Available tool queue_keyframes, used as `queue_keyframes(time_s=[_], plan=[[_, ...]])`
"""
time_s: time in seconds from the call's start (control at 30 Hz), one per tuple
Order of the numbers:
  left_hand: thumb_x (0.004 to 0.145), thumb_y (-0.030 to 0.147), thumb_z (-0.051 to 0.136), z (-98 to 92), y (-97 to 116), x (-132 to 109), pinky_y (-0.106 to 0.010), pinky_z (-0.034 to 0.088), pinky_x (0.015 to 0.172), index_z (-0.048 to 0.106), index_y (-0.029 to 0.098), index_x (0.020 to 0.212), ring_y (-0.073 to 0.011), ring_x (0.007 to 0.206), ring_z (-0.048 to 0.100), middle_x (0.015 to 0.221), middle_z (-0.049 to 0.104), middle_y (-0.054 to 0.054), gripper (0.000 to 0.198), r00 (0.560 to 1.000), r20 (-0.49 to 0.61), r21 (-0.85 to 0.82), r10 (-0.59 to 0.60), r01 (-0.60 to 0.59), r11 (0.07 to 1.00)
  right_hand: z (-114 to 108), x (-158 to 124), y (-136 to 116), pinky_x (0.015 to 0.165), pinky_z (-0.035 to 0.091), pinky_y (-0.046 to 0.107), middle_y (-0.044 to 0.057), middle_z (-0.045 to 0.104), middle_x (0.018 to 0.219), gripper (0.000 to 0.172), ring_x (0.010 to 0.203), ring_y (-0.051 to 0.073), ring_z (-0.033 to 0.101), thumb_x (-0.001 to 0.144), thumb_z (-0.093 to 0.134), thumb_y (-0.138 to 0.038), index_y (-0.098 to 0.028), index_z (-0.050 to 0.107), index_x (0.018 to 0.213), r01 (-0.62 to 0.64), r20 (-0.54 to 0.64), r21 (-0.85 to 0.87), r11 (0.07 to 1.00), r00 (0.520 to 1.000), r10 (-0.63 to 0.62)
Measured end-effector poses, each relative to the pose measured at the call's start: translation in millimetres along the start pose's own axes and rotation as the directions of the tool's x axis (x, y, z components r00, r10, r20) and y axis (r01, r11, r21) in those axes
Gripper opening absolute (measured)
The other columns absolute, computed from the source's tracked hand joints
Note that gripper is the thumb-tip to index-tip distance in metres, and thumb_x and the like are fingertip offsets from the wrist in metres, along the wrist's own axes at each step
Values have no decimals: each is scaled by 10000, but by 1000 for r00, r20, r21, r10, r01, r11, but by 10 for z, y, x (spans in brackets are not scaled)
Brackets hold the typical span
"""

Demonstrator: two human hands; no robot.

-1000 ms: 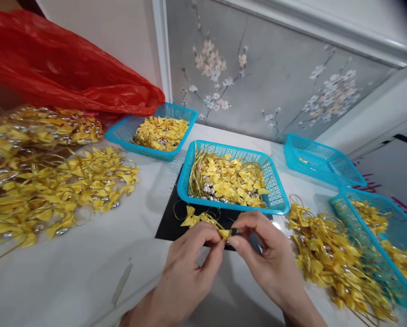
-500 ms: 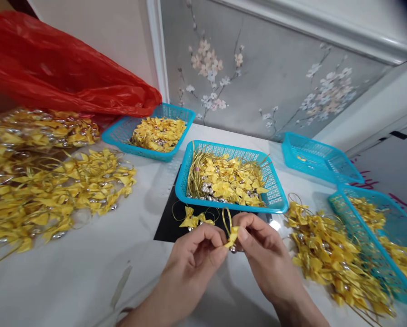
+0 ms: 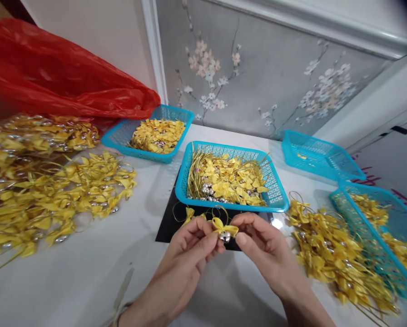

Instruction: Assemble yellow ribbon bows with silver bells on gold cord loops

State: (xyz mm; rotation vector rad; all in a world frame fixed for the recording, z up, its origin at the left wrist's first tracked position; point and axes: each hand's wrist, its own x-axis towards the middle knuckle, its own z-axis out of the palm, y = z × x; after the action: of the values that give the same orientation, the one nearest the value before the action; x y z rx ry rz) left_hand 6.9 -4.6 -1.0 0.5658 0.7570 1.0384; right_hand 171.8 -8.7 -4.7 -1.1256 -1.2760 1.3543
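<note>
Between my two hands is a yellow ribbon bow (image 3: pixel 220 225) with a silver bell (image 3: pixel 225 236) beneath it and a gold cord loop rising above. My left hand (image 3: pixel 193 247) pinches the bow's left side between thumb and fingers. On its right loop, the thumb and forefinger of my right hand (image 3: pixel 266 250) are closed. Just beyond my hands, a blue basket (image 3: pixel 232 209) holds gold cords, yellow bows and silver bells. Another yellow bow (image 3: pixel 189 214) lies on the black mat (image 3: pixel 167 222), partly hidden behind my left hand.
Heaps of belled bows lie on the white table at left (image 3: pixel 70 200) and right (image 3: pixel 326 245). Further blue baskets stand at the back left (image 3: pixel 171 156), back right (image 3: pixel 326 150) and right edge (image 3: pixel 363 227). A red plastic bag (image 3: pixel 70 77) hangs over the left side.
The bow has turned so its loops spread sideways and the bell now faces me. My left fingers have shifted their hold, and the bow on the mat is more covered.
</note>
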Motion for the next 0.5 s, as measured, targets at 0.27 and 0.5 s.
queue_keyframes(time_s=[0.27, 0.5], plan=[[833, 277, 711, 11, -6, -8, -220, 522, 702, 671, 179, 831, -106, 723, 584, 795, 587, 20, 106, 1000, -14, -64, 13, -14, 998, 19, 6, -34, 529, 296, 244, -24, 464, 647, 303, 599, 113, 377, 925, 549, -411, -177, 601, 739, -16, -22, -131, 991, 1000, 13], [841, 318, 701, 38, -12, -8, -223, 513, 652, 657, 252, 1029, -107, 651, 615, 759, 644, 32, 203, 996, -78, -10, 41, -42, 999, 1, -13, -30, 493, 248, 248, -26, 399, 618, 344, 593, 124, 341, 931, 518, -459, -189, 555, 722, -47, -8, -129, 991, 999, 46]])
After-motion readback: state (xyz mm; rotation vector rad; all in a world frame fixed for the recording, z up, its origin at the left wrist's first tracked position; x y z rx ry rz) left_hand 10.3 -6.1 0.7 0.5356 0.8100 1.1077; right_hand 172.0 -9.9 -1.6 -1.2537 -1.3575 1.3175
